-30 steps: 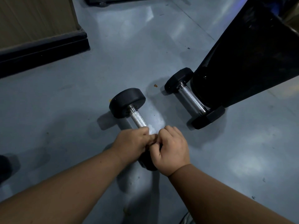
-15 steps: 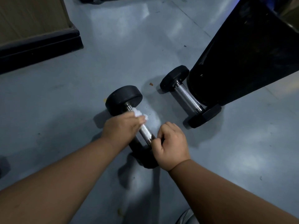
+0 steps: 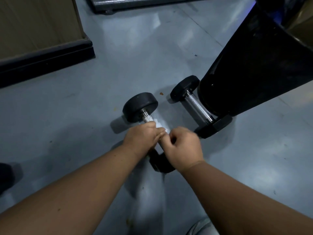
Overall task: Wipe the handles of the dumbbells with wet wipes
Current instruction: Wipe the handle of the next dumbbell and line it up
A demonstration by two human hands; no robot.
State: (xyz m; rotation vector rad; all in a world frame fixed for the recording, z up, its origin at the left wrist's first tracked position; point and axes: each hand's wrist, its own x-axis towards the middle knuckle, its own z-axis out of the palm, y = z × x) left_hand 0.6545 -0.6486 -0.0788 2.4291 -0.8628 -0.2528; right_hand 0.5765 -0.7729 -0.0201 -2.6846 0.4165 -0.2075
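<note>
A black round-headed dumbbell lies on the grey floor, its knurled metal handle running toward me. My left hand grips the handle through a white wet wipe that sticks out past my fingers. My right hand is curled round the near end of the handle, right beside the left hand; the near head is mostly hidden under both hands. A second dumbbell with hexagonal heads lies to the right, untouched.
A large black bin bag leans over the second dumbbell on the right. A wooden panel with a black base stands at the left. A dark metal frame crosses the top. A small brown crumb lies between the dumbbells.
My left hand with the wipe slid up the handle toward the far head, then back down to meet my right hand. The right hand stayed at the near end.
</note>
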